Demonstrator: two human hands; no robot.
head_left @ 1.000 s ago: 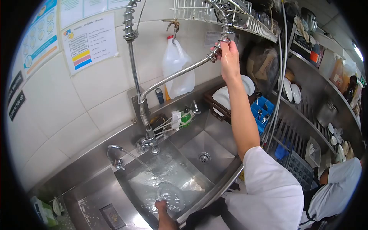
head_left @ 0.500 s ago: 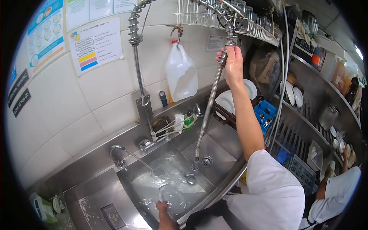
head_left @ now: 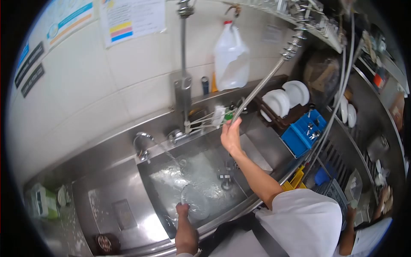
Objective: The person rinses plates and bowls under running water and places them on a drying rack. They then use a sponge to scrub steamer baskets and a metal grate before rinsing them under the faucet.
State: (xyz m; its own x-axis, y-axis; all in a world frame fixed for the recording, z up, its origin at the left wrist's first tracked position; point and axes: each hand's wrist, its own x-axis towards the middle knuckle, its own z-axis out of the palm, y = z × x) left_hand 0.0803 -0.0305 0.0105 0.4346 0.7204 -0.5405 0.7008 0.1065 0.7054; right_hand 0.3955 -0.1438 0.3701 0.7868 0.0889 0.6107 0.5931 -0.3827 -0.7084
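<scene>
Head view: the right hand (head_left: 231,136) is closed around the flexible metal spray hose (head_left: 261,85), gripping it low while the hose runs up and right to the wire shelf overhead. The left hand (head_left: 183,210) pinches the near rim of a clear glass plate (head_left: 195,204), held tilted in the steel sink (head_left: 147,180) under the stream from the curved tap (head_left: 142,143). A good rinse probably means steadying the plate by its edge, angled so water runs off, and guiding the hose down along its own curve rather than yanking it sideways.

Room is tight to the right: a rack of white plates (head_left: 284,98) and a blue cutlery bin (head_left: 305,130) stand near the sink's rim, and a hanging plastic jug (head_left: 231,58) sits beside the hose's path. The basin's middle, around the drain, offers the most open space.
</scene>
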